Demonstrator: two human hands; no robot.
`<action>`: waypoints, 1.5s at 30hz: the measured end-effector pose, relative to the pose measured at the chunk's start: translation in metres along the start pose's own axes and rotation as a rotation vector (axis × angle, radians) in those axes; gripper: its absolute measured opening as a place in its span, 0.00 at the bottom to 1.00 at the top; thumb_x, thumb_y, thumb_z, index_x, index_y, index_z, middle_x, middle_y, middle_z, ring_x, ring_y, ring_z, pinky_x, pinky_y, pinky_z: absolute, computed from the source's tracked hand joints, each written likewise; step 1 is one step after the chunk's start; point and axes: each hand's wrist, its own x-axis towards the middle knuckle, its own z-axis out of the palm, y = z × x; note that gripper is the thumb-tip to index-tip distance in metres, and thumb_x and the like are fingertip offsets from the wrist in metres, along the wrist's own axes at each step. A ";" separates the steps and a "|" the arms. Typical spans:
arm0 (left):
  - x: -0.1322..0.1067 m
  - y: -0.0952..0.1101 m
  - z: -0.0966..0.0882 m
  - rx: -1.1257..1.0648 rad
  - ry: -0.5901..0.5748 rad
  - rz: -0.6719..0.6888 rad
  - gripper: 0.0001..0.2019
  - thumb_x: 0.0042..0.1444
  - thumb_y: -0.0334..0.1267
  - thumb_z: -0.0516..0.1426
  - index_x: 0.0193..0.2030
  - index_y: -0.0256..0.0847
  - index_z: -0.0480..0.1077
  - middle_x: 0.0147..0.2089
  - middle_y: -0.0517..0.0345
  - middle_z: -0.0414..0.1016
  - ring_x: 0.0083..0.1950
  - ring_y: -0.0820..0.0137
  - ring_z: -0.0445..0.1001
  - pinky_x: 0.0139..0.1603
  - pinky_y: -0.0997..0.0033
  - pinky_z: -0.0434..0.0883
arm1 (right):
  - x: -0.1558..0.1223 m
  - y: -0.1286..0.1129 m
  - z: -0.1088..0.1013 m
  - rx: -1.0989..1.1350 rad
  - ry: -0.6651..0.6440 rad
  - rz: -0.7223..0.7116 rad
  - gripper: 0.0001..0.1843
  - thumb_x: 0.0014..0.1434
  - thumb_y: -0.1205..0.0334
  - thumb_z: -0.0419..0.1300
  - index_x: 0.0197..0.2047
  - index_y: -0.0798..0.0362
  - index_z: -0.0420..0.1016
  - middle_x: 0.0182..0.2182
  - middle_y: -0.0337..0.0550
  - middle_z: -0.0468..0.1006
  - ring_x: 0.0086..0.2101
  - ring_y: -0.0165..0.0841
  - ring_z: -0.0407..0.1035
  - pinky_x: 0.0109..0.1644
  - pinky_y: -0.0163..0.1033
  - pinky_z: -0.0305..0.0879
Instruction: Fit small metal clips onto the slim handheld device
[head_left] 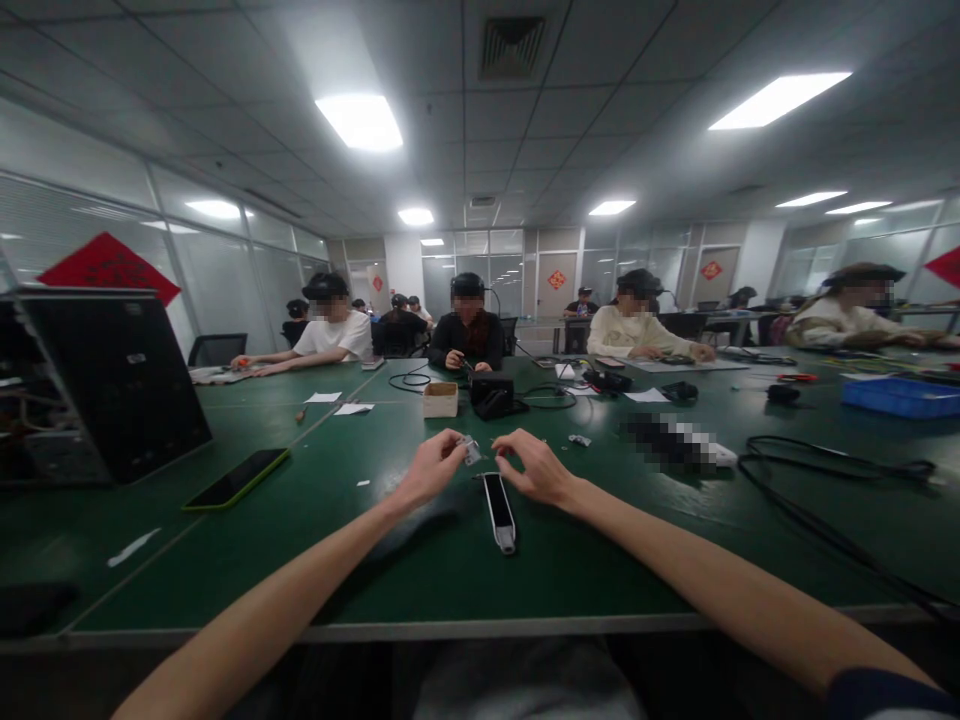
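My left hand [437,467] pinches a small see-through packet [470,451] with grey marks between thumb and fingers, held above the green table. Just to its right, my right hand [534,467] is curled with thumb and fingertips close together; whatever they grip is too small to make out. Below and between the hands lies a slim handheld device [499,512] with a dark front and a pale rim, untouched. Another small crumpled packet [580,440] rests on the table beyond my right hand.
Ahead stand a small open box [440,400] and a black device [491,392] with cables. A phone [238,478] and a black computer tower [112,380] are at left. To the right are a black cable [810,510] and a blue tray [900,397]. Several people sit across the table.
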 end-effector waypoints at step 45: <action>-0.001 -0.024 0.013 0.410 -0.271 -0.074 0.10 0.60 0.35 0.49 0.47 0.40 0.65 0.33 0.57 0.76 0.36 0.67 0.75 0.34 0.74 0.66 | -0.009 0.027 0.006 -0.091 -0.508 0.327 0.10 0.61 0.61 0.50 0.37 0.55 0.71 0.35 0.46 0.75 0.35 0.33 0.68 0.36 0.33 0.57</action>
